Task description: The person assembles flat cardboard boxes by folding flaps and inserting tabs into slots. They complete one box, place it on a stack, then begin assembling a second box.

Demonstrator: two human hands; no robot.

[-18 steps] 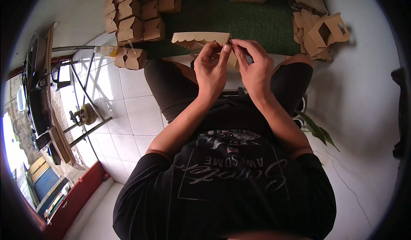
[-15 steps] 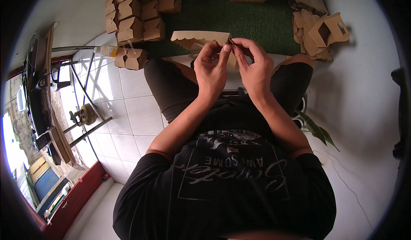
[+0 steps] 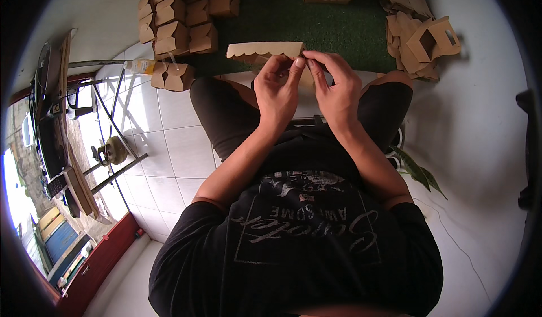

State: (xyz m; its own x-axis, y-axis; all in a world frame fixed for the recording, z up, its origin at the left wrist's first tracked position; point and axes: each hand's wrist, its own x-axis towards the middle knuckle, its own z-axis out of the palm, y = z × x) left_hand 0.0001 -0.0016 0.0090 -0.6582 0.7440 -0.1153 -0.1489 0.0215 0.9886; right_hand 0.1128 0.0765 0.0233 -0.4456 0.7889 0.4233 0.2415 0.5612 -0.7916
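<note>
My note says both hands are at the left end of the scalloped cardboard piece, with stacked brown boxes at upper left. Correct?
No: the head view shows the left hand and right hand at the right end of the scalloped cardboard piece. The stacked brown boxes are at upper left.

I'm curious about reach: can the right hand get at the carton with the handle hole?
Likely yes: only green mat and loose cardboard show between the right hand and that carton, though the hand seems to pinch the scalloped box.
</note>
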